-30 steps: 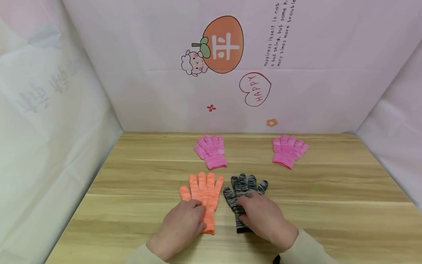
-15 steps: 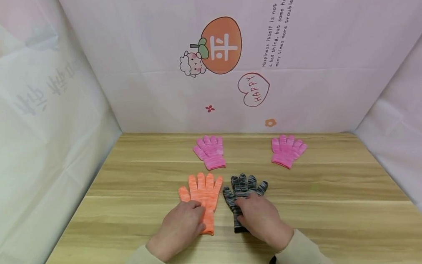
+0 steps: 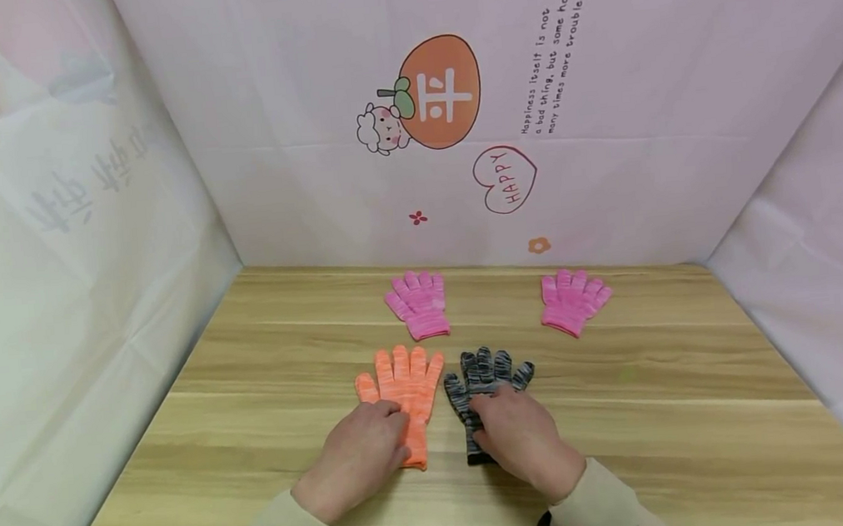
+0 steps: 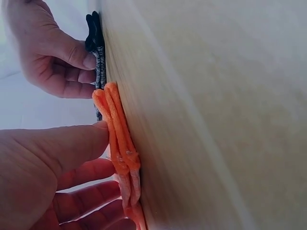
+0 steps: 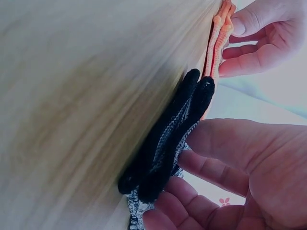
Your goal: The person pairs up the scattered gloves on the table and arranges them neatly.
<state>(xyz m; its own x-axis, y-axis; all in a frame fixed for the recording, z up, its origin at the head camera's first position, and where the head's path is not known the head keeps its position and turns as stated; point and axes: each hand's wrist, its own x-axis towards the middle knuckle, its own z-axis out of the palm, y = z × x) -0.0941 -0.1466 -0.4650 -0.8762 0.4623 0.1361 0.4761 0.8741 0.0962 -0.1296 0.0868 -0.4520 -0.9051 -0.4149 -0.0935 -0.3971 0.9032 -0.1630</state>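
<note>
An orange knit glove (image 3: pixel 419 393) lies flat, fingers pointing away from me, in the head view. My left hand (image 3: pixel 358 448) rests its fingertips on that glove's left side and palm area. To its right lies a black-and-grey knit glove (image 3: pixel 457 395), its cuff towards me. The fingertips of my right hand (image 3: pixel 523 438) touch the top of it and cover part of the palm. In the left wrist view, loosely bent fingers (image 4: pixel 91 189) and the thumb touch the orange glove (image 4: pixel 117 127). The right wrist view has the dark glove (image 5: pixel 165 139) under relaxed right fingers (image 5: pixel 180 203).
Two pink gloves lie farther back on the wood-grain table (image 3: pixel 670 442): a left one (image 3: pixel 421 305) and a right one (image 3: pixel 574 300). Behind them stands a printed white cloth wall (image 3: pixel 310 197). More cloth (image 3: pixel 72 310) hangs along the left side and the right side.
The right hand has shifted very slightly left, and the dark glove's cuff with it. The left hand stays on the orange glove. The whole head view has drifted a little.
</note>
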